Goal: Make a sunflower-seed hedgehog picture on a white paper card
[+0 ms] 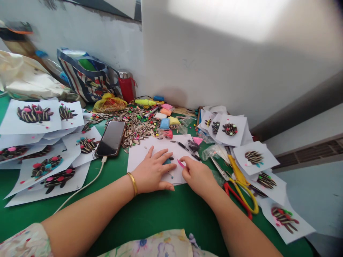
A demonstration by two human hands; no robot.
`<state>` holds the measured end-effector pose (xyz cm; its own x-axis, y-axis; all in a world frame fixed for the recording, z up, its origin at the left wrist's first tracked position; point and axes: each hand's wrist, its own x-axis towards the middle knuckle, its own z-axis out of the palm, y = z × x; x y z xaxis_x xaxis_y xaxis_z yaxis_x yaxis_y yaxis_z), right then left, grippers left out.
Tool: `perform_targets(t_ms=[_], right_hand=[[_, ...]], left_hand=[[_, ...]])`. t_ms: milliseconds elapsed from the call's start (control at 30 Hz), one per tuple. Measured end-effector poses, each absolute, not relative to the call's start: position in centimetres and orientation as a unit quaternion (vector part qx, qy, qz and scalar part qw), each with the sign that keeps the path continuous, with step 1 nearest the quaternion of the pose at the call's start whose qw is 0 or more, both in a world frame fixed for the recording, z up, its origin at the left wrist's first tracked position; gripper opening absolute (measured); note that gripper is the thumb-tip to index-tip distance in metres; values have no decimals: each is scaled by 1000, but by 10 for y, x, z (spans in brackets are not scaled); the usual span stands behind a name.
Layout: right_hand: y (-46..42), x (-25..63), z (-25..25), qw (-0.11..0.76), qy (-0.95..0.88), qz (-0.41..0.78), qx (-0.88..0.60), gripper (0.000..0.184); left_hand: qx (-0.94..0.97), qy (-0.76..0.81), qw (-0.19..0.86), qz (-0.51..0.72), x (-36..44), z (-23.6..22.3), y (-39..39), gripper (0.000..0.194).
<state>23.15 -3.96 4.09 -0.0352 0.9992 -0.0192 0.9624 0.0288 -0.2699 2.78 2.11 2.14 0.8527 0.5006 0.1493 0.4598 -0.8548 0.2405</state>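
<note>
My left hand (154, 170) lies open with spread fingers on a sheet of white paper (138, 155), holding it against the green table. Some blue clay (168, 161) and a small dark piece show beside its fingers, partly covered by them. My right hand (197, 175) is closed in a pinch on a pink pointed modelling tool (181, 163), whose tip sticks out toward the blue clay. Black pens (184, 146) rest on the paper behind my right hand.
Sunflower seeds (136, 123) and colored clay packets (164, 124) are heaped behind the paper. A charging phone (110, 138) lies left. Seed-decorated sheets are stacked left (43, 166) and right (257, 159). Scissors (223, 171) and a yellow cutter (235, 167) lie right. A red flask (126, 87) stands behind.
</note>
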Motion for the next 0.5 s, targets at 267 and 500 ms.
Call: perform_targets(t_ms=[267, 500], right_hand=[[-40, 232, 41, 66, -718, 107, -684, 33], [-42, 226, 41, 47, -725, 119, -677, 31]], left_hand=[[954, 252, 105, 127, 28, 25, 24, 75], [958, 249, 100, 100, 30, 19, 21, 80]])
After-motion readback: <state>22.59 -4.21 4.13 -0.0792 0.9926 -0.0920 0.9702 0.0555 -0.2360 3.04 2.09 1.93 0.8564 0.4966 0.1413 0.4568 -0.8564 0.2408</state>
